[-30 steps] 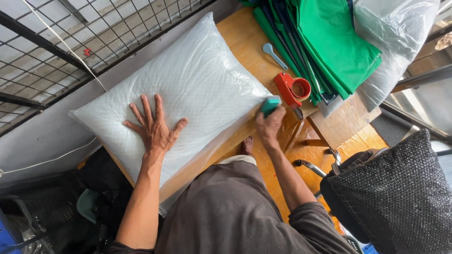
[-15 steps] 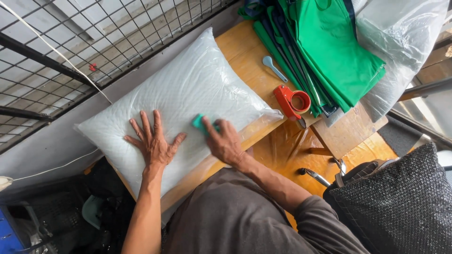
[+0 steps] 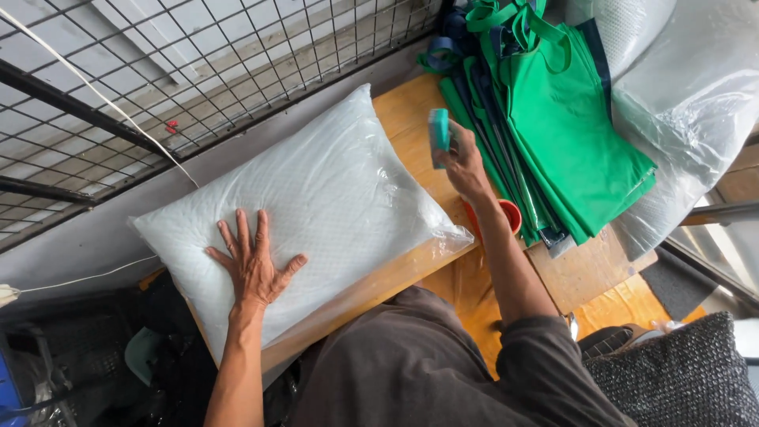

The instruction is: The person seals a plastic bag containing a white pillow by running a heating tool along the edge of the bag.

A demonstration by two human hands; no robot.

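Observation:
A white pillow in clear plastic wrap (image 3: 316, 205) lies across a wooden table (image 3: 403, 119). My left hand (image 3: 253, 265) presses flat on the pillow's near left part, fingers spread. My right hand (image 3: 462, 162) is raised over the pillow's right end and grips a small teal block (image 3: 439, 134) upright. A red tape dispenser (image 3: 506, 213) shows partly behind my right forearm.
A stack of green fabric bags (image 3: 561, 119) lies on the table to the right, with bulky plastic-wrapped bundles (image 3: 688, 103) beyond. A wire mesh fence (image 3: 198, 71) runs along the far side. A dark mesh bag (image 3: 680, 379) sits at the lower right.
My right hand has carried the teal block from the pillow's middle up and to the right, lifting it over the pillow's right end. My left hand stays pressed on the pillow.

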